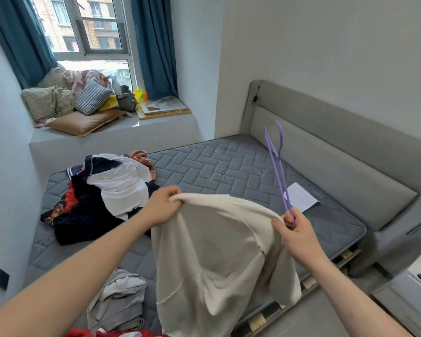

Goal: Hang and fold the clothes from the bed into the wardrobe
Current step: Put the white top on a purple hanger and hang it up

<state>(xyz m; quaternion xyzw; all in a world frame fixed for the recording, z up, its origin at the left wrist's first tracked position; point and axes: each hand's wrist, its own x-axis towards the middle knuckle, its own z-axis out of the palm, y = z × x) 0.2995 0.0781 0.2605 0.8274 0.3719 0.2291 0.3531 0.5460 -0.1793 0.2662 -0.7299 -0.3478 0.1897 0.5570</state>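
Grey quilted mattress on the bed (229,166) carries a heap of clothes (102,190). Above it, the left hand (164,206) clutches a cream garment (216,259) by one edge. The right hand (295,231) pinches the other edge plus a purple hanger (276,166), likely spreading the garment to thread the hanger in.
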